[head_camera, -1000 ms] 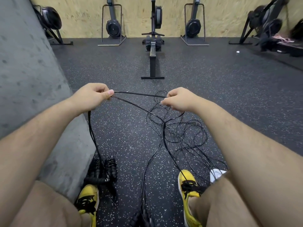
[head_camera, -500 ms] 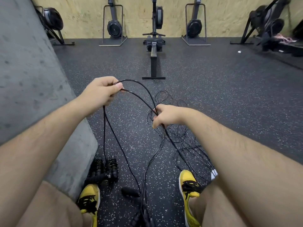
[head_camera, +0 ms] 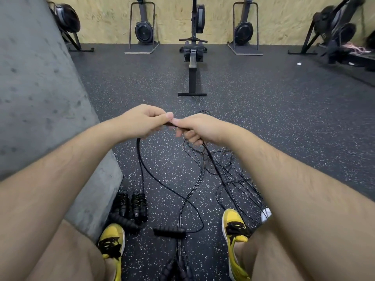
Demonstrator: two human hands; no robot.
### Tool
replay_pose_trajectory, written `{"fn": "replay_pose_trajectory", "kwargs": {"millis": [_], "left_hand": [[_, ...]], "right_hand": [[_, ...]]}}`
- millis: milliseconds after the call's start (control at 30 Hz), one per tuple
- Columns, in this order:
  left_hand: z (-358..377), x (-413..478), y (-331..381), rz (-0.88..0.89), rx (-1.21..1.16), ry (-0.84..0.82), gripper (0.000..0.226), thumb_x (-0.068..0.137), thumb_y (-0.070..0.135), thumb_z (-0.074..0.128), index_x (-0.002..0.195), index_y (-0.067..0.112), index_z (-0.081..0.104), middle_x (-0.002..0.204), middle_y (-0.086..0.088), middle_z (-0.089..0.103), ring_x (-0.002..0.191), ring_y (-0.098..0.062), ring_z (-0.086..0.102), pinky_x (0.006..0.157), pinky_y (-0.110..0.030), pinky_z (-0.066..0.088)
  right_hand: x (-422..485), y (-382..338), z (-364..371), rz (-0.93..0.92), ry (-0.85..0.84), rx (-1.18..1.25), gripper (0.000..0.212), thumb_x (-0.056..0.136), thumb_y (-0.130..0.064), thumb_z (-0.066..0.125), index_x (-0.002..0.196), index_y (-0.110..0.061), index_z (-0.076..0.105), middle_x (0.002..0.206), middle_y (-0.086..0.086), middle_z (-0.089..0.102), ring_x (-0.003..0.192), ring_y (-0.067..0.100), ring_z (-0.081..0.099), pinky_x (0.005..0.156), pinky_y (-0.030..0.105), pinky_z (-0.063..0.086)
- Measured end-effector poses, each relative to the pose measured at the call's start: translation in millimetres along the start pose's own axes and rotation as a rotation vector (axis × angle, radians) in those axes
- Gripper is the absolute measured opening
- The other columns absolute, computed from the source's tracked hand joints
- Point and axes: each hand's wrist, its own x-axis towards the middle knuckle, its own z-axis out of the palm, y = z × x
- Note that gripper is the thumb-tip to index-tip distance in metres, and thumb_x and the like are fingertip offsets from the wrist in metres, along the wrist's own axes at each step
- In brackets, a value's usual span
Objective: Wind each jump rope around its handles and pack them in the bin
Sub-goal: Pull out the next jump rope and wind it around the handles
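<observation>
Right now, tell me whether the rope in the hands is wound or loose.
Loose. The rope hangs from the left hand, trailing across the floor to a bare handle. The right hand pinches it too.

The floor (head_camera: pixel 263 110) looks like rough dark rubber with white specks; beside it the wall (head_camera: pixel 36 94) is grey bumpy concrete, the far wall (head_camera: pixel 172 15) chipboard wood

I count two hands (head_camera: pixel 142 122) meeting at cord, two wound rope bundles (head_camera: pixel 132 203) below left of grip, one loose handle (head_camera: pixel 169 232) beneath, two yellow shoes (head_camera: pixel 111 240).
</observation>
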Motion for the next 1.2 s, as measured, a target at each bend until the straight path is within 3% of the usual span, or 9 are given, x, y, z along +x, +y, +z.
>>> {"fn": "replay_pose_trajectory", "kwargs": {"millis": [233,367,500,600,733,900,967,1067,1200], "left_hand": [[-12.4,3.3,-7.9,-0.027,0.176,0.055,0.047,0.097,0.058,0.052,0.071,0.02,0.056,0.057,0.008,0.047,0.05,-0.014,0.037,0.051,-0.026,0.032],[-11.4,4.9,-21.4,-0.048,0.093,0.082,0.043,0.098,0.055,0.053,0.073,0.02,0.058,0.058,0.009,0.047,0.052,-0.016,0.037,0.053,-0.026,0.033],[13.2,13.1,-7.4,0.055,0.079,0.108,0.039,0.102,0.048,0.05,0.074,0.023,0.062,0.054,0.013,0.045,0.049,-0.014,0.037,0.052,-0.027,0.032],[24.0,16.4,7.2,0.107,0.006,0.056,0.038,0.105,0.036,0.05,0.071,0.024,0.063,0.053,0.014,0.042,0.047,-0.011,0.032,0.049,-0.027,0.026],[14.9,10.0,-0.5,0.049,-0.163,-0.087,0.035,0.106,0.034,0.048,0.082,0.014,0.063,0.057,0.009,0.037,0.05,-0.011,0.03,0.05,-0.027,0.031],[3.6,1.2,-37.6,-0.048,-0.054,-0.154,0.041,0.105,0.043,0.045,0.084,0.012,0.061,0.061,0.005,0.037,0.054,-0.015,0.036,0.067,-0.041,0.049],[6.3,0.5,-42.1,-0.059,-0.021,-0.082,0.039,0.105,0.044,0.044,0.082,0.016,0.059,0.058,0.013,0.039,0.053,-0.011,0.037,0.064,-0.039,0.044],[23.6,6.3,-19.4,-0.007,-0.067,-0.02,0.035,0.108,0.036,0.043,0.084,0.014,0.057,0.056,0.014,0.039,0.051,-0.01,0.035,0.053,-0.029,0.037],[33.4,7.2,-4.4,0.023,-0.176,-0.079,0.032,0.108,0.033,0.044,0.084,0.016,0.056,0.058,0.011,0.037,0.05,-0.009,0.031,0.051,-0.025,0.032]], "right_hand": [[-27.7,-8.7,-42.5,-0.113,0.493,-0.368,0.037,0.103,-0.042,0.048,0.085,-0.019,0.071,0.06,-0.009,0.05,0.048,0.007,0.04,0.055,0.025,0.036],[-35.5,10.2,-74.9,0.161,0.928,-0.484,0.021,0.102,-0.028,0.049,0.102,-0.019,0.068,0.088,0.001,0.064,0.079,0.021,0.06,0.063,0.03,0.041],[-31.4,-0.4,-42.6,-0.01,0.443,-0.369,0.058,0.084,0.001,0.048,0.131,-0.032,0.054,0.119,-0.007,0.064,0.103,0.019,0.066,0.081,0.043,0.058],[-21.0,-17.7,-4.9,-0.135,0.194,-0.221,0.034,0.091,-0.012,0.059,0.124,-0.022,0.061,0.105,-0.004,0.072,0.094,0.014,0.07,0.079,0.028,0.055],[-26.1,-26.8,-17.4,-0.145,0.336,-0.456,0.03,0.103,-0.033,0.05,0.101,-0.01,0.068,0.076,-0.003,0.06,0.051,0.005,0.048,0.05,0.023,0.036],[-45.5,-6.3,-83.8,0.087,0.882,-0.671,0.02,0.101,-0.014,0.044,0.108,-0.01,0.063,0.11,0.008,0.064,0.087,0.023,0.05,0.073,0.028,0.036],[-51.4,3.1,-83.9,0.219,0.771,-0.793,0.031,0.093,-0.007,0.046,0.119,-0.016,0.06,0.122,0.009,0.063,0.1,0.027,0.055,0.087,0.032,0.044],[-41.6,-1.8,-36.3,0.029,0.342,-0.736,0.057,0.09,-0.011,0.054,0.143,-0.028,0.045,0.138,-0.007,0.056,0.123,0.017,0.054,0.108,0.036,0.042],[-20.9,-20.0,1.3,-0.17,0.207,-0.703,0.017,0.1,-0.033,0.056,0.113,-0.025,0.063,0.096,-0.011,0.064,0.09,0.014,0.061,0.076,0.029,0.046]]}}
